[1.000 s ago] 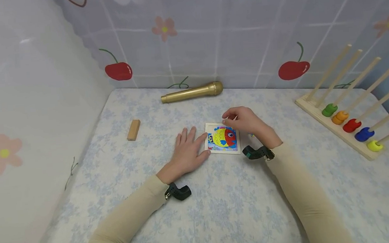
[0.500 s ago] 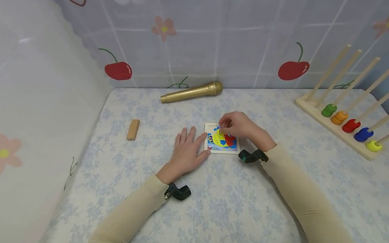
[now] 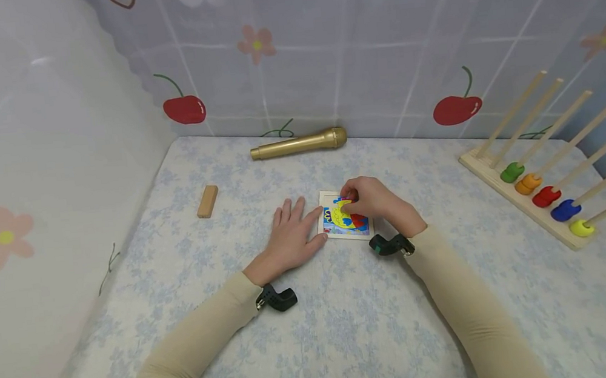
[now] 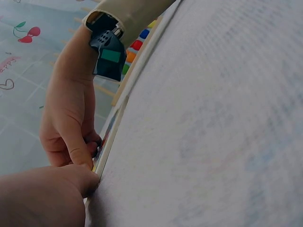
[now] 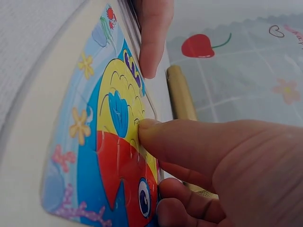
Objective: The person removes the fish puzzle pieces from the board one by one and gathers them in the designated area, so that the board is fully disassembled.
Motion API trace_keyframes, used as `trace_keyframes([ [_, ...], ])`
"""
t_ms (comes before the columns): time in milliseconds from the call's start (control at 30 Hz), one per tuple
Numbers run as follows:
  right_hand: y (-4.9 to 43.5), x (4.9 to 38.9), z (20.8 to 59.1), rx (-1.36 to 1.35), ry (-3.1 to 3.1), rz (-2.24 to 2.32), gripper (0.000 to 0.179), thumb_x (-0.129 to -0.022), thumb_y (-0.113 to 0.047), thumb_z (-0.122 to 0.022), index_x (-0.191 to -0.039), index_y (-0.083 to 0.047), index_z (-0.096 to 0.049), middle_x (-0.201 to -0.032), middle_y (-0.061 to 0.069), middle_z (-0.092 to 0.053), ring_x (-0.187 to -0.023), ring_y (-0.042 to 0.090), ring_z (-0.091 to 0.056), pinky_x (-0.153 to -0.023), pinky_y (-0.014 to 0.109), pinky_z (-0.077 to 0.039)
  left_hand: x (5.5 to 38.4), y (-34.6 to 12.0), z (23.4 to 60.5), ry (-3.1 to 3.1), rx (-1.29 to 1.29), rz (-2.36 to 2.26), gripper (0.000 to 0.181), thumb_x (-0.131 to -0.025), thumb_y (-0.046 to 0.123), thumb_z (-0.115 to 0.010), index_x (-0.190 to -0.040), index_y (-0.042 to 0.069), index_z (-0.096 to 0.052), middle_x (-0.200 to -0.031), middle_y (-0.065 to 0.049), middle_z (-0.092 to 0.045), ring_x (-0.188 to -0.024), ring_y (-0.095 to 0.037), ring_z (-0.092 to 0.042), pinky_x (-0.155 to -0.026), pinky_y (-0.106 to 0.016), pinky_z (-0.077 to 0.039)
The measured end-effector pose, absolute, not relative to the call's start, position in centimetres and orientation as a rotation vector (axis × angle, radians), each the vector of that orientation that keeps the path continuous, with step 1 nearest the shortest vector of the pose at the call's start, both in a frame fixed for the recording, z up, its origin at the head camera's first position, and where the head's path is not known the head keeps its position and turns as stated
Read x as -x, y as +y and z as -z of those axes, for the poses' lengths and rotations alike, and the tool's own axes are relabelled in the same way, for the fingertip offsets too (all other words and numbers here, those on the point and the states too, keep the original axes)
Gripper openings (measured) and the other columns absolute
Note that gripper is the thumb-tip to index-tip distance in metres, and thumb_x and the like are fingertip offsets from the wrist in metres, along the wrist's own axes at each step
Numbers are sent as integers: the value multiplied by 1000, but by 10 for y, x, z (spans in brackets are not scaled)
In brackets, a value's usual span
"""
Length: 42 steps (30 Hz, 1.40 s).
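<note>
A square wooden jigsaw puzzle (image 3: 347, 236) with a red, yellow and blue fish lies on the table. My left hand (image 3: 292, 237) lies flat with spread fingers, thumb and index tips at the frame's left edge. Over the upper right of the puzzle is my right hand (image 3: 374, 199). In the right wrist view its thumb (image 5: 163, 137) presses on the fish's yellow body, while the other fingers curl at the far side. These digits pinch a puzzle piece, which they mostly hide. A pale bare patch shows in the board's upper left, near the left index finger (image 5: 154, 47).
A gold toy microphone (image 3: 299, 145) lies behind the puzzle. To the left is a small wooden block (image 3: 208, 202). On the right stands a wooden peg rack (image 3: 529, 204) with tall rods and several coloured pieces. Printed curtains hang behind the table and along its left side.
My right hand has moved left and slightly down, from the puzzle's upper right corner onto the fish picture, thumb now touching it. The left hand stays in place.
</note>
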State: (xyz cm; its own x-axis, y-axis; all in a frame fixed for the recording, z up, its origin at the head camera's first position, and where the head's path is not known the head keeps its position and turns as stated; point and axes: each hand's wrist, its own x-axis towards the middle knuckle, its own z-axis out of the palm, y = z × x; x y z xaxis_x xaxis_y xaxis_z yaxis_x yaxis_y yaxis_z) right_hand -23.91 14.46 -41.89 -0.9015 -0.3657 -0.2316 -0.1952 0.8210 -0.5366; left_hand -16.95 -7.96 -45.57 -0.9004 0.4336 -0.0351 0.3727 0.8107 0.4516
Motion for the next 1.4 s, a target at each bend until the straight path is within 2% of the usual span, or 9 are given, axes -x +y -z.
trace_keyframes([
  [333, 145, 239, 417, 460, 2691, 739, 28, -92, -18, -75, -113, -2, -67, -99, 13, -65, -89, 26, -58, -81, 36, -50, 169, -79, 456, 2869, -637, -686, 61, -102, 43, -53, -157, 20, -43, -168, -24, -22, -157, -50, -7, -124, -65, -10],
  [700, 144, 238, 419, 462, 2732, 708, 29, -91, -19, -76, -112, -2, -68, -110, 16, -63, -98, 28, -56, -90, 42, -50, 170, -79, 456, 2871, -638, -666, 60, -102, 43, -53, -157, 20, -43, -168, -24, -22, -157, -49, -7, -124, -65, -10],
  [900, 143, 238, 418, 470, 2737, 706, 34, -91, -19, -76, -118, -1, -67, -113, 18, -64, -101, 30, -57, -93, 44, -51, 169, -79, 456, 2864, -631, -663, 60, -102, 44, -53, -157, 20, -43, -168, -23, -21, -157, -49, -6, -124, -65, -10],
  [1100, 142, 237, 417, 451, 2725, 719, 38, -90, -18, -77, -123, -2, -68, -115, 18, -64, -103, 29, -57, -91, 43, -52, 170, -79, 457, 2868, -637, -662, 60, -102, 44, -53, -157, 20, -43, -168, -24, -21, -157, -49, -7, -124, -65, -10],
  [1400, 146, 236, 413, 459, 2663, 789, 24, -95, -12, -70, -118, -7, -64, -117, 19, -67, -96, 30, -61, -84, 40, -56, 170, -80, 458, 2868, -642, -664, 61, -102, 44, -53, -157, 20, -43, -168, -23, -21, -157, -49, -7, -124, -65, -10],
])
